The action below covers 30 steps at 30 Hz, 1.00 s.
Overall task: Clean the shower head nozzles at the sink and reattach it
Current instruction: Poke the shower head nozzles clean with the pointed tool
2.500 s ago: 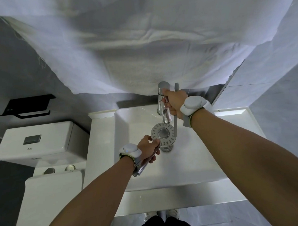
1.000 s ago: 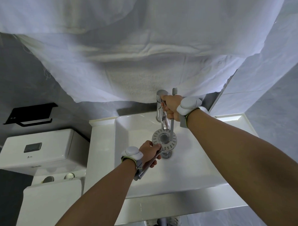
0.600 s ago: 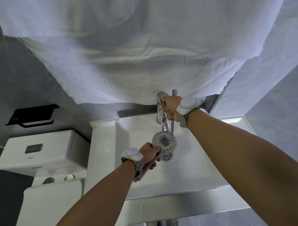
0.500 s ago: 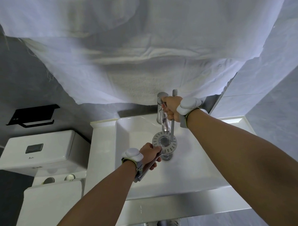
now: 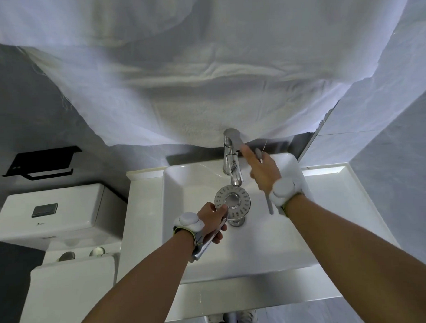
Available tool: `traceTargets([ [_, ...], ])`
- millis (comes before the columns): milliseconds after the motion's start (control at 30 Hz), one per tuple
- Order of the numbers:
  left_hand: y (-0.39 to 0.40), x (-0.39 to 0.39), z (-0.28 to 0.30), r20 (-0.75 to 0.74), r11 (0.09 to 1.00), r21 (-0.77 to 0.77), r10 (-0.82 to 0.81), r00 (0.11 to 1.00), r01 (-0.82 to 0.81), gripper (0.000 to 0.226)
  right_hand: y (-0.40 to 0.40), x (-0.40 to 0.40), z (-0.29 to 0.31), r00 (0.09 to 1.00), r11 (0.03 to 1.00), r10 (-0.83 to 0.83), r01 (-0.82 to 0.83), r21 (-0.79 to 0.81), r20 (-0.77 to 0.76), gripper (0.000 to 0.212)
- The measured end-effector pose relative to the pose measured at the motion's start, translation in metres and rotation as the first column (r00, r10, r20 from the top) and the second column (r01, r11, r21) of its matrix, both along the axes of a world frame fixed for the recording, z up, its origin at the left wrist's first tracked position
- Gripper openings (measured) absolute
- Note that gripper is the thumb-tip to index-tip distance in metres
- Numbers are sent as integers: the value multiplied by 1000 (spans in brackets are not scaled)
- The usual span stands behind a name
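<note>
A round chrome shower head [image 5: 232, 201] faces up, just below the spout of the chrome faucet [image 5: 231, 148], over the white sink [image 5: 235, 269]. My left hand [image 5: 212, 219] is closed around its handle, which runs back under my wrist. My right hand [image 5: 263, 174] is to the right of the faucet, its forefinger stretched toward the lever top. A thin grey brush handle [image 5: 269, 205] runs through that hand and sticks out below the wrist. The brush's head is hidden behind my fingers. The sink drain [image 5: 236, 222] shows just under the shower head.
A large white cloth [image 5: 204, 77] hangs over the wall above the faucet. Left of the sink stand a white toilet tank [image 5: 52, 215] and a black wall holder [image 5: 41, 162]. A white counter [image 5: 340, 181] flanks the sink on the right.
My right hand has let go of the faucet lever and drawn back to the right, forefinger extended, still carrying the grey brush. The left hand and shower head have barely moved.
</note>
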<state>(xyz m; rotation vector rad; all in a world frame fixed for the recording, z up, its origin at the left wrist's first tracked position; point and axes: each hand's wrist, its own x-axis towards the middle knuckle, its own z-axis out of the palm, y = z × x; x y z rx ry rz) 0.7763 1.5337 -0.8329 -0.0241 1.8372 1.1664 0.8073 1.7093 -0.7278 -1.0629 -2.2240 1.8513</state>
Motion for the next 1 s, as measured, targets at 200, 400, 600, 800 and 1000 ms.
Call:
traceTargets([
  [200,4,4,-8,0,1000,-27,-6,1000,6,36,2,48,-85,981,996,-57,69,-59,187,33],
  [400,3,7,-8,-46,997,-42,-63,997,61,39,2,39,-98,950,948,180,-237,214,255,17],
  [600,4,11,-9,-101,995,-85,-66,993,58,34,8,25,-96,959,907,140,-224,355,248,18],
  [800,4,8,-15,-98,997,-60,-61,993,55,34,4,22,-100,965,933,131,-197,302,227,11],
  [1000,12,5,-23,-87,996,-52,-81,993,77,31,-2,14,-99,976,977,72,-110,180,208,9],
])
